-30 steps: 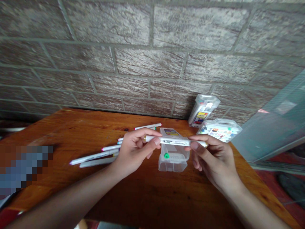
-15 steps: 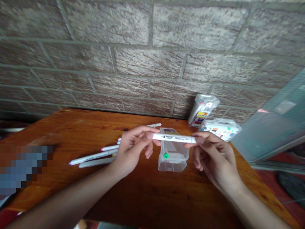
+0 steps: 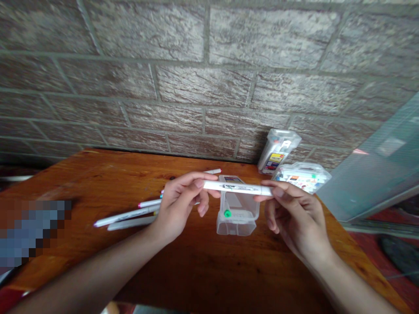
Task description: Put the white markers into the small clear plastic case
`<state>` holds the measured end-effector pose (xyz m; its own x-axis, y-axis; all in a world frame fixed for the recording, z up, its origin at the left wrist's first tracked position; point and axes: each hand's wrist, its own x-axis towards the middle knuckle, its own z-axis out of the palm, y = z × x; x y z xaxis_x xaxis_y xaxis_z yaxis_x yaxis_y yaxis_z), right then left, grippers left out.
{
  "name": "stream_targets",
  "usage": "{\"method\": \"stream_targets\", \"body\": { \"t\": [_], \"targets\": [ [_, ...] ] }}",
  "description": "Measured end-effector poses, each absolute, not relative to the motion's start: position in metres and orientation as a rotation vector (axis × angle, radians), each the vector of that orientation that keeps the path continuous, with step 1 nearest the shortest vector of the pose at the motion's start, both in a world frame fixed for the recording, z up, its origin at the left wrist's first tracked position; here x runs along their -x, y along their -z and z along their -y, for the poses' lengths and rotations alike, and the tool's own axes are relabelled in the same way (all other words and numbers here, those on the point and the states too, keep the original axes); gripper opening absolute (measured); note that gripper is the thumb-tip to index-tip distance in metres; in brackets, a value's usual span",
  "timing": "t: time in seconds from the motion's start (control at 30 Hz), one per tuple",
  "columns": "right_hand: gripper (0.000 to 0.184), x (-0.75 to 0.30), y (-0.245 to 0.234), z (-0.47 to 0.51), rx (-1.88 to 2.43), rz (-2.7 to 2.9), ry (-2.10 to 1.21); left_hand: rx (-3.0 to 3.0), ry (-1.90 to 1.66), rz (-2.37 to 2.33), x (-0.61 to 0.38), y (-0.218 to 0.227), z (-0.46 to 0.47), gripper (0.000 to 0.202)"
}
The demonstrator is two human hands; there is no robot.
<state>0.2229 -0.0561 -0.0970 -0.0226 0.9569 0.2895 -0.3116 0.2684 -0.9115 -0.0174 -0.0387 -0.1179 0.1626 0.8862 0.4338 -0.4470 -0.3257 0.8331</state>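
I hold a white marker level above the table, one end pinched in each hand. My left hand grips its left end between thumb and forefinger. My right hand pinches the right end. Right under the marker stands an open clear plastic box with a green-capped marker inside. Several loose markers lie on the wooden table behind and left of my left hand.
Two clear marker cases stand at the back right, one upright against the brick wall, one lying down. A glass pane leans at the right. A blurred patch covers the left edge.
My fingers have slid along the marker so both coloured ends are covered. The marker has risen slightly and shifted a little left.
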Motion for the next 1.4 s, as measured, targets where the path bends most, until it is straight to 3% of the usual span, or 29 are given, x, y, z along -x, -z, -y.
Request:
{"method": "stream_targets", "body": {
  "t": [1.4],
  "targets": [
    [0.018, -0.2239, 0.0941, 0.0591, 0.777, 1.173, -1.148, -1.278, -1.457, -0.556, 0.0187, 0.1153, 0.0382, 0.023]
  ]
}}
